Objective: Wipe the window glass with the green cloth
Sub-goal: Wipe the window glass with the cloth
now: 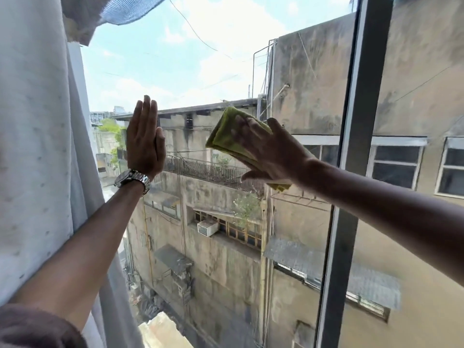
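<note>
The window glass (206, 71) fills the middle of the view, with sky and old concrete buildings behind it. My right hand (271, 151) lies flat on the folded green cloth (226, 136) and presses it against the pane at mid height. The cloth sticks out past my fingers at the upper left and below my palm. My left hand (144, 144) is flat against the glass to the left, fingers straight and together, holding nothing. A metal watch (131, 180) sits on that wrist.
A white curtain (37, 146) hangs along the left side, bunched up at the top left. A dark vertical window frame (351, 159) bounds the pane on the right, with another pane beyond it.
</note>
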